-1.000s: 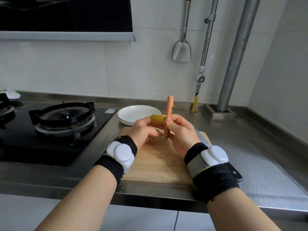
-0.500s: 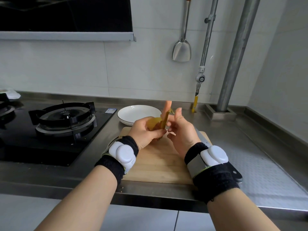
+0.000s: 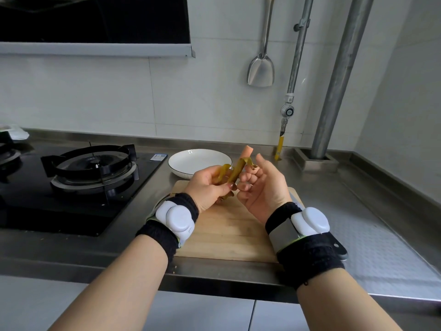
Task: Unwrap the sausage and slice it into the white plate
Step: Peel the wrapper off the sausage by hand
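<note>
Above the board (image 3: 229, 232), the sausage (image 3: 246, 151) has passed from right hand (image 3: 265, 189) to left hand (image 3: 207, 187) – the left's grip now holds its covered lower half; whether the right's curled grip pinches the loose wrapper (image 3: 236, 173) strip, I cannot tell. Only the tip is bare – peeling goes on, plate (image 3: 191, 161) behind

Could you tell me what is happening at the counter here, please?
A person is unwrapping a sausage above the wooden cutting board. The left hand grips its wrapped lower part, a peeled strip of yellow wrapper looping over that hand. The right hand curls its fingers at the torn edge; whether they grip is unclear. Only the pink tip is bare; the white plate holds no slices.
</note>
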Action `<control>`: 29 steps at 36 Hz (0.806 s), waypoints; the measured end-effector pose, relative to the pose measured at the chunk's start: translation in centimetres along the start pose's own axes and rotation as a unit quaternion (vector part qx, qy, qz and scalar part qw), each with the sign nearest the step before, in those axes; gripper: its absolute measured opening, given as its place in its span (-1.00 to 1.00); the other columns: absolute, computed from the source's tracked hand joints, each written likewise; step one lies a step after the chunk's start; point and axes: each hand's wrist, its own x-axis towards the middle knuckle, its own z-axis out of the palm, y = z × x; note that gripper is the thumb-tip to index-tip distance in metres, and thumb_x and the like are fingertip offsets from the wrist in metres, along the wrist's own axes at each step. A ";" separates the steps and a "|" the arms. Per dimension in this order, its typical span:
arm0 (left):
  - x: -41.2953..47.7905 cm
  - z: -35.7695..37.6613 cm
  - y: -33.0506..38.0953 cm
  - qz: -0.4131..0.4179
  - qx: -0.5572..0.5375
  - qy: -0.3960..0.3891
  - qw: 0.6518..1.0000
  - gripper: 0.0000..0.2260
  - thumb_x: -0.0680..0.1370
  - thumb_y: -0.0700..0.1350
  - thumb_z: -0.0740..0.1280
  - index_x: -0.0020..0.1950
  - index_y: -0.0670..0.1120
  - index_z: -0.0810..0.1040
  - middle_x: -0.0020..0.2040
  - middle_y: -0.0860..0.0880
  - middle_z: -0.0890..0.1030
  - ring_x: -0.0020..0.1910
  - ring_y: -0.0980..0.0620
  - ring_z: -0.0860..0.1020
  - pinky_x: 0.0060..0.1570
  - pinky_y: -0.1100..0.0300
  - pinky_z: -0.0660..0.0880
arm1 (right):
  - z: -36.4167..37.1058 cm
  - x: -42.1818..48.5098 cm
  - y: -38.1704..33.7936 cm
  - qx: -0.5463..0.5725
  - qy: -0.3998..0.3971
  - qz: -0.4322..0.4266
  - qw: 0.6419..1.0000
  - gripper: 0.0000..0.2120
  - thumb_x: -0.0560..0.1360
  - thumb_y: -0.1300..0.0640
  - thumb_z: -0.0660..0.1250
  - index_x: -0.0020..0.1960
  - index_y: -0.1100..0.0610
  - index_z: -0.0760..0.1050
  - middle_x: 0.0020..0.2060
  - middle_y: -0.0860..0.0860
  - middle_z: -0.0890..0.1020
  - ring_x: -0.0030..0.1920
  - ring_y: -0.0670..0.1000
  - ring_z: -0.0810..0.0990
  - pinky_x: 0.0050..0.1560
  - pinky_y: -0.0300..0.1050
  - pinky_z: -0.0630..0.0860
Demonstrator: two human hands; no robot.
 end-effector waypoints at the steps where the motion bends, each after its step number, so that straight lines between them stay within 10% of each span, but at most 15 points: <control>1: 0.0 0.0 0.0 -0.002 0.003 -0.001 1.000 -0.82 0.52 -0.38 0.34 0.09 -0.20 0.56 -0.25 -0.03 0.61 -0.37 0.15 0.56 -0.41 0.32 0.44 | 0.0 -0.1 0.0 -0.005 0.004 0.001 1.000 -0.65 0.54 -0.12 0.31 -0.29 0.10 0.50 -0.43 0.02 0.48 -0.50 -0.05 0.39 -0.52 -0.26 0.28; 9: 0.5 -0.6 -0.5 -0.008 0.004 -0.001 1.000 -0.89 0.57 -0.28 0.30 0.04 -0.22 0.60 -0.18 -0.10 0.63 -0.15 -0.04 0.60 -0.03 0.07 0.52 | 0.1 0.0 0.2 -0.038 -0.003 -0.019 0.999 -0.83 0.61 0.13 0.23 -0.15 0.13 0.41 -0.41 0.04 0.46 -0.48 -0.04 0.40 -0.48 -0.22 0.27; 29: 0.6 -0.6 0.3 -0.060 -0.265 -0.016 0.962 -0.79 0.62 -0.35 0.11 -0.14 -0.23 0.48 -0.35 -0.12 0.45 -0.48 0.04 0.35 -0.46 0.23 0.30 | 0.1 0.4 1.3 -0.192 -0.002 -0.001 0.981 -0.78 0.57 0.23 0.26 -0.25 0.12 0.39 -0.44 0.10 0.46 -0.50 0.02 0.33 -0.46 -0.21 0.13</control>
